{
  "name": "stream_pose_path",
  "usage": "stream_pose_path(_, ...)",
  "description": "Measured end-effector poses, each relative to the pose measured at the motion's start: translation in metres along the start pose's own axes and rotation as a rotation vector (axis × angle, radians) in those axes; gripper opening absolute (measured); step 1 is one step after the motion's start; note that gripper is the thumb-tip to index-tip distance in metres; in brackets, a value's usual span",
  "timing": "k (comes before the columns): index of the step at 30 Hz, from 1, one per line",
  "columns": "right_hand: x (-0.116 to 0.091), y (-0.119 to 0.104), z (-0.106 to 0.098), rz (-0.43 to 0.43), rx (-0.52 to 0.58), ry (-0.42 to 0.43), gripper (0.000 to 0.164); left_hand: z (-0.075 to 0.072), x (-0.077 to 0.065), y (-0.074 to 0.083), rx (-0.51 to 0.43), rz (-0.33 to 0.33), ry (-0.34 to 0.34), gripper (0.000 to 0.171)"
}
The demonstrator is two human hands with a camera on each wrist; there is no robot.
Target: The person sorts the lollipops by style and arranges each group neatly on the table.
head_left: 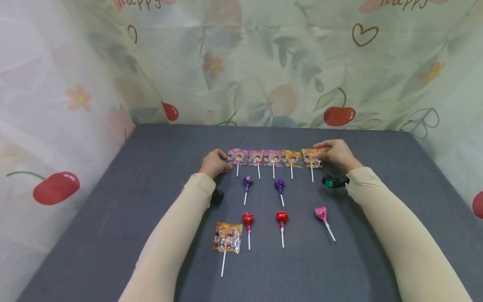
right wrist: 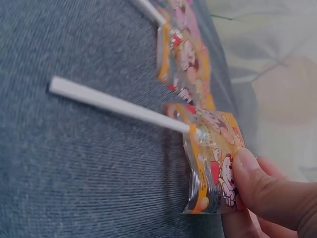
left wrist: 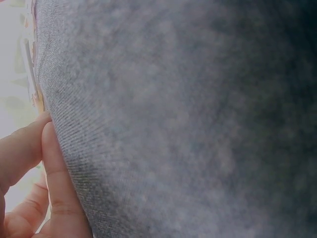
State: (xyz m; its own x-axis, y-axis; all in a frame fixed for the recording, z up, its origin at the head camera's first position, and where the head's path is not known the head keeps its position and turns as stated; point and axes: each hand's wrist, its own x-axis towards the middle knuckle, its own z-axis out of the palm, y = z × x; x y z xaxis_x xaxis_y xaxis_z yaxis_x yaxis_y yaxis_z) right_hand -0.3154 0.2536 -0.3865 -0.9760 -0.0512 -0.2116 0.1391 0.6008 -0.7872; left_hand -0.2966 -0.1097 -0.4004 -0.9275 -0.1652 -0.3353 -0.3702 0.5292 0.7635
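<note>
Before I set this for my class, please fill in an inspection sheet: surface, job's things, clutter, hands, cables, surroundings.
Surface: dark grey table.
Job's things: back row of three pink packets and two yellow packets, sticks towards the person; nearer, two purple lollipops, two red lollipops, a pink lollipop and a lone yellow packet.
Clutter: nothing seen.
Hands: right hand pinches the rightmost packet; left hand at the row's left end, grip unclear.
Cables: nothing seen.
Surroundings: printed curtain.

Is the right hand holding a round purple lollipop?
No, the right hand pinches a flat yellow plastic lollipop packet.
</note>
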Motion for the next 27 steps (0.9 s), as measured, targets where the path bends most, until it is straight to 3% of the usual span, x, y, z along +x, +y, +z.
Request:
stream_pose_path(9,0.0044,0.0028,0.0019,-0.004,-0.020,-0.018,0.039,0.0007,0.0015,-0.0012,0.009,0.002,0.003,0.038)
stream_pose_path(19,0.0039,-0.0022,0.0062,-0.016,-0.149,0.008,0.038,0.0021,0.0009,-0.0007,0.030,-0.005,0.012,0.037)
stream_pose_path(27,0.0039,-0.0013,0.0085,-0.024,-0.144,0.015,0.039,0.0012,-0.0005,-0.0003,0.028,-0.001,0.008,0.036)
